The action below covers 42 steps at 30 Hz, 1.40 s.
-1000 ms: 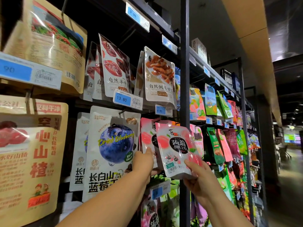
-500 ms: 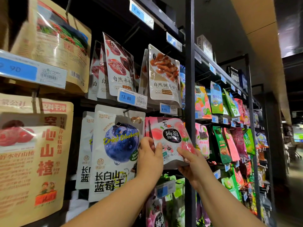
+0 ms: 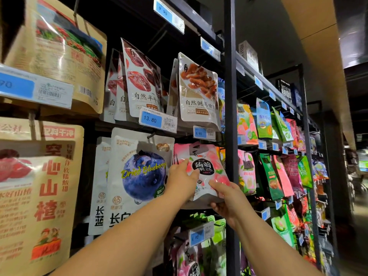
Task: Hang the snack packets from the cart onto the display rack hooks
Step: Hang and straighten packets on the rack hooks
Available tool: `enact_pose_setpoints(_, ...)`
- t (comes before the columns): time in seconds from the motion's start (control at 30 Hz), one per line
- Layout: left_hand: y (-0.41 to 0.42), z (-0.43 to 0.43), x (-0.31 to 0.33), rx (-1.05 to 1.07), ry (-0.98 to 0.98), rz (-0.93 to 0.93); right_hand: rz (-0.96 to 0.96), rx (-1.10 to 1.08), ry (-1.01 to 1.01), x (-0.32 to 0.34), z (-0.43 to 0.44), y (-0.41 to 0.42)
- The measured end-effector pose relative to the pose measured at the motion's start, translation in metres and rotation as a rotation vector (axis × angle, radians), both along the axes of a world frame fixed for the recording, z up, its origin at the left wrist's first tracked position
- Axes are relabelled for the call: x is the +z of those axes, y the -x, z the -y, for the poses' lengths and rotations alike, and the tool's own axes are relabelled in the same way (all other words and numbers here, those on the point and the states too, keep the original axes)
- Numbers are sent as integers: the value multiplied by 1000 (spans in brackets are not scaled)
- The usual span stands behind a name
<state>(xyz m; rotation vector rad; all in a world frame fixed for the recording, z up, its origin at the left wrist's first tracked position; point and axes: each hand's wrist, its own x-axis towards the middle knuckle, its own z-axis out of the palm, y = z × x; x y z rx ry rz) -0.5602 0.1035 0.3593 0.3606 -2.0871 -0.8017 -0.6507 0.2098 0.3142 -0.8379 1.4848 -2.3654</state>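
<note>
A pink and white jelly snack packet (image 3: 207,166) with a black round label sits at the middle row of the display rack, just under the 4.90 price tag (image 3: 203,133). My left hand (image 3: 182,181) grips its left edge, thumb on the front. My right hand (image 3: 228,200) holds its lower right corner from below. More pink packets hang behind it. The hook itself is hidden behind the packet's top. The cart is out of view.
A dried blueberry packet (image 3: 139,176) hangs just left of my hands. A dark upright post (image 3: 231,116) stands right beside the pink packet. Brown hawthorn bags (image 3: 39,186) fill the near left. Green and pink packets (image 3: 278,172) hang further right along the aisle.
The pink packet has moved up and left, from in front of the post to against the rack beneath the 4.90 tag. Both hands rose with it.
</note>
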Motion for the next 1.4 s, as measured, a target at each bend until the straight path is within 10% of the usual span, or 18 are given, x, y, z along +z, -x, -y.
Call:
enact_pose_setpoints(0.57, 26, 18, -13, 181, -120, 193, 9, 23, -85, -15, 55, 33)
enact_pose_setpoints(1.03, 11, -6, -69, 70, -151, -213, -67, -21, -99, -44, 32, 14)
enact_pose_setpoints(1.4, -10, -41, -142, -97, -255, -190, -63, -237, -207, -90, -25, -35)
